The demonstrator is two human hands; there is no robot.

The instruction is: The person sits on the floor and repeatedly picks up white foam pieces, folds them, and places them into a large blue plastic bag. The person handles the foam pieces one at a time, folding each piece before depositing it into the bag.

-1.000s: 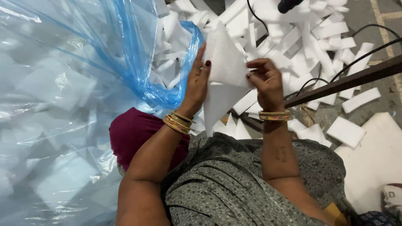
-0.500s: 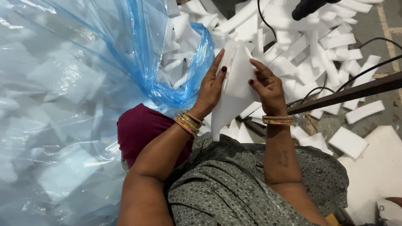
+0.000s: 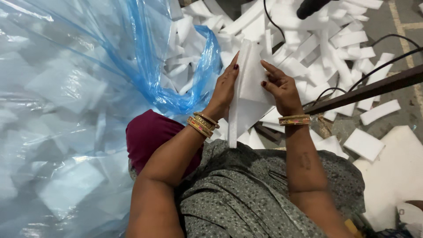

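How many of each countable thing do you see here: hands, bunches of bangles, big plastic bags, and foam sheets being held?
Hands: 2, the left hand and the right hand
Bunches of gold bangles: 2, one bunch on the left wrist, another bunch on the right wrist
Blue plastic bag: 1
White foam sheet held between both hands: 1
Total: 6

Grey concrete floor [image 3: 398,26] carries a loose heap of white foam offcuts [image 3: 308,48], strips and blocks overlapping. Black cables [image 3: 387,44] run across the pile. One flat foam slab [image 3: 363,143] lies apart at right, beside a bigger white sheet [image 3: 394,176].
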